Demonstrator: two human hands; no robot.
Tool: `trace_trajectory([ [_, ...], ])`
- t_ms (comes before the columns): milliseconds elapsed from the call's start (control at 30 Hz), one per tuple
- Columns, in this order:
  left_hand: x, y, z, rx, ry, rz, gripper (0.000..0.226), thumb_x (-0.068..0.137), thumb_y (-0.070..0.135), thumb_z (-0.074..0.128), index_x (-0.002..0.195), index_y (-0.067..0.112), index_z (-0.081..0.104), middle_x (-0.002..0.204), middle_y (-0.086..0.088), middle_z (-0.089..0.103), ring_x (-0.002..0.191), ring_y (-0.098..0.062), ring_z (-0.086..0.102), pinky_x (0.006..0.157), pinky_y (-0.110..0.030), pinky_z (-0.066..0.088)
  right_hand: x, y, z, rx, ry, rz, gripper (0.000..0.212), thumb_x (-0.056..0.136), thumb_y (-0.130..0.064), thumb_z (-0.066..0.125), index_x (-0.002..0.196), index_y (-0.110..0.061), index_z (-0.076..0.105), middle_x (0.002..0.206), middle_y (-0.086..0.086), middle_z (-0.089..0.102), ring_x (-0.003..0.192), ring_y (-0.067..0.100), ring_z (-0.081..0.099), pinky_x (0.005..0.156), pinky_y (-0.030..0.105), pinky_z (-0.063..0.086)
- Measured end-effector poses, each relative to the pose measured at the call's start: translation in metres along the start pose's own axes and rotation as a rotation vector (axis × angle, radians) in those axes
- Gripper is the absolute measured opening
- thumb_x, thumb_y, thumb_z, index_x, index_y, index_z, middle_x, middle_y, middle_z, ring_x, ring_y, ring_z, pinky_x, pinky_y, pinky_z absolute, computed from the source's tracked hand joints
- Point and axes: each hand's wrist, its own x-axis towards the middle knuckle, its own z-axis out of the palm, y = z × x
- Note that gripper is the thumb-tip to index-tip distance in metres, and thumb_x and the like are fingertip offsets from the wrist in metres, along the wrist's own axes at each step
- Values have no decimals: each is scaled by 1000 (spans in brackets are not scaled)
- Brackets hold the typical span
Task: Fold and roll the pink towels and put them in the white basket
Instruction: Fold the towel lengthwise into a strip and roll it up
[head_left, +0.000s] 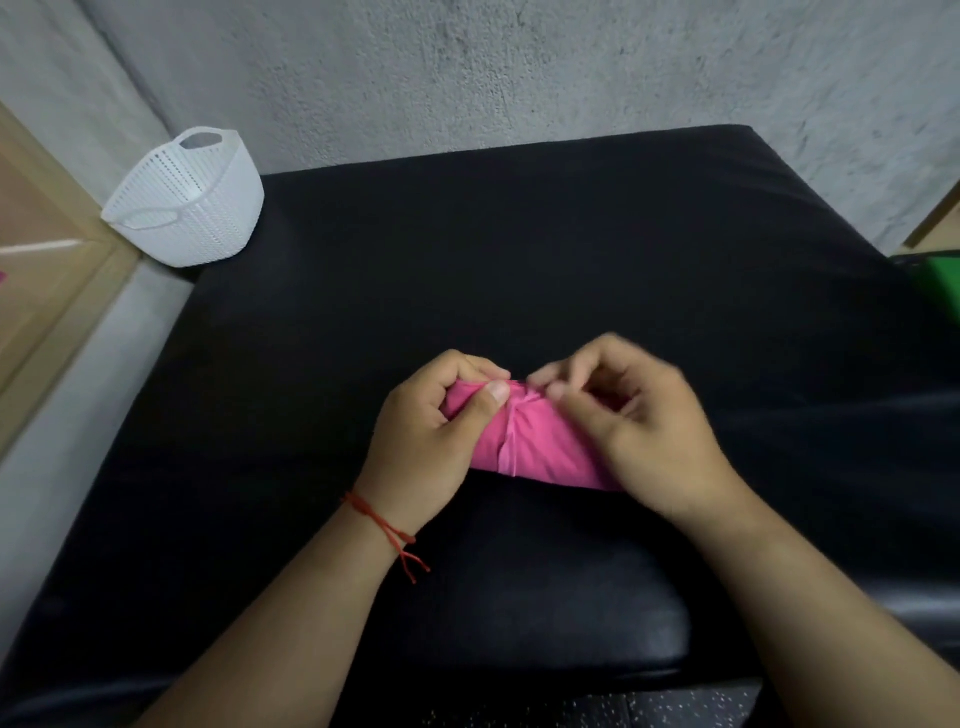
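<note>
On black padding (519, 260), left hand (431, 436) and blurred right hand (644, 426) pinch half-covered pink towel (540, 447).

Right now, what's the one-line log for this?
pink towel: rolled, on black cushion | left hand: grips towel | right hand: pinches towel | white basket: far left

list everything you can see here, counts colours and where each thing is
black padded surface: one, black, fills most of the view
pink towel: one, pink, rolled, near the middle of the surface
white basket: one, white, upright, at the surface's far left corner
green object: one, green, right edge, mostly cut off
wooden frame: one, light brown, left edge
wall: one, grey, behind
string bracelet: one, red, left wrist
left hand: grips the towel's left end
right hand: pinches the towel's top edge, slightly blurred
</note>
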Motion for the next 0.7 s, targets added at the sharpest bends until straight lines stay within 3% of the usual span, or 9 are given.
trace_trajectory([
  [67, 0, -1, 4, -32, 90, -40, 10, 99, 17, 68, 89, 13, 70, 103, 10, 74, 104, -6, 70, 90, -21, 53, 4, 5, -7, 23, 136, -2, 32, 98, 15, 53, 75, -6, 62, 110, 0, 79, 104, 19, 76, 97, 49, 60],
  [167, -2, 0, 10, -39, 115, -35, 13, 94, 15, 74, 84, 11, 67, 101, 8, 74, 102, -10, 70, 91, -26, 55, 6, 10, -14, -142, 13, 16, 33, 102, 8, 53, 95, -18, 73, 112, -7, 78, 113, 11, 72, 105, 45, 55],
  [233, -2, 1, 14, -43, 137, -50, 18, 91, 16, 78, 80, 12, 64, 98, 7, 73, 98, -11, 70, 89, -26, 56, 3, 8, -12, -130, -38, 56, 35, 105, 3, 51, 110, -24, 73, 115, -7, 77, 117, 12, 70, 109, 45, 51],
  [333, -1, -3, 17, -50, 191, -68, 25, 90, 21, 80, 78, 12, 59, 90, 3, 68, 88, -14, 68, 83, -31, 56, 2, 0, -8, -191, -114, 60, 10, 106, -24, 63, 109, -25, 72, 115, -9, 75, 113, 13, 70, 101, 47, 54],
  [400, 0, -6, 17, -21, 191, -51, 29, 90, 27, 79, 78, 14, 56, 86, -2, 63, 82, -19, 63, 79, -36, 56, 2, -2, -7, -237, -118, 64, 13, 96, -37, 76, 102, -27, 71, 111, -11, 75, 107, 12, 72, 94, 44, 58],
  [533, 4, -8, 8, -39, 86, -79, 34, 98, 24, 70, 76, 10, 48, 81, -12, 55, 76, -14, 55, 77, -37, 49, 4, 2, -8, -145, -75, 62, 9, 94, -19, 80, 90, -19, 73, 107, -7, 78, 106, 13, 74, 97, 45, 59],
  [633, 9, -11, -10, -135, -133, -116, 26, 100, 23, 64, 83, 9, 51, 95, -14, 63, 88, -13, 58, 84, -35, 46, 7, 5, -10, -105, -61, 74, 10, 95, -16, 79, 88, -14, 73, 105, -5, 79, 105, 13, 74, 99, 44, 59],
  [700, 10, -14, -10, -139, -138, -158, 25, 100, 25, 64, 86, 9, 51, 94, -11, 65, 87, -12, 59, 83, -36, 47, 7, 7, -8, -71, -24, 82, 11, 96, -15, 78, 87, -12, 72, 103, -3, 80, 104, 15, 75, 99, 45, 59],
])
